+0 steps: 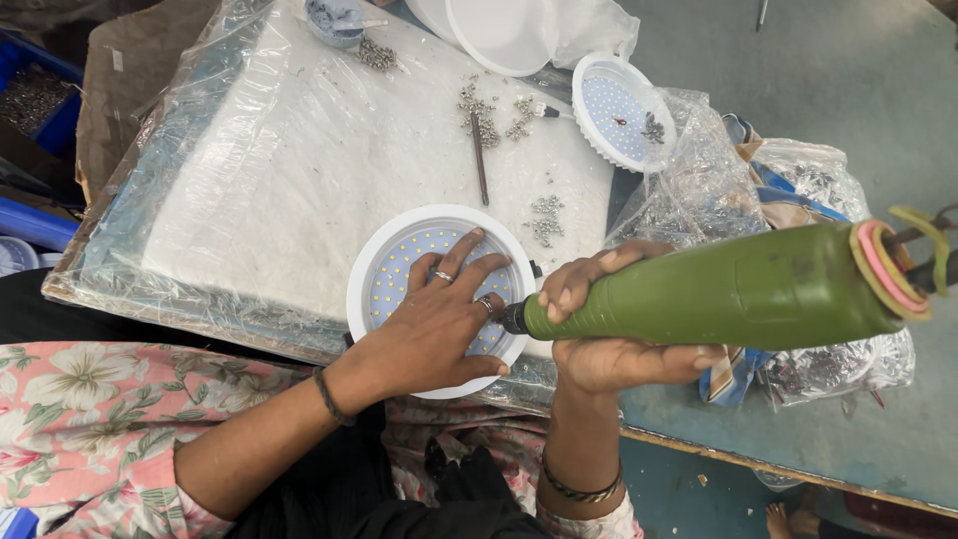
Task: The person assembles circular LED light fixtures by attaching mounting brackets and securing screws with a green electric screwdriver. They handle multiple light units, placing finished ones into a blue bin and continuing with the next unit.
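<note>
Far left, a blue bin [38, 100] of small dark parts, partly out of view; next to it a brown sheet [135, 70] under a white foam pad [299, 150] wrapped in clear plastic, resting on the blue-grey desk [858, 90]. Along the bottom left, a floral pink sleeve [80, 419]. Near the pad's front edge, a round white lamp [394, 265] with a disc of small yellow dots, lying flat; pressed onto that disc, the left hand [429, 329], fingers [454, 258] spread flat and released, grasping nothing, rings on two of them and a dark band at the wrist. Further up the pad, loose heaps of small metal screws [479, 110], a thin dark rod [480, 160] lying among them, and a smaller heap [546, 218] just right of the lamp. At the top, a white bowl-shaped cover [499, 35]; beside it a second round lamp [619, 110] with a few screws inside. Just right of the first lamp, the right hand [599, 329], fingers [579, 284] clenched around the narrow end of a green power screwdriver [728, 294], its dark tip touching the lamp's right rim; the tool's body lying level, stretching right to coloured rubber bands [883, 265] at its thick end. Behind it, crumpled clear plastic bags [699, 190] on the desk.
</note>
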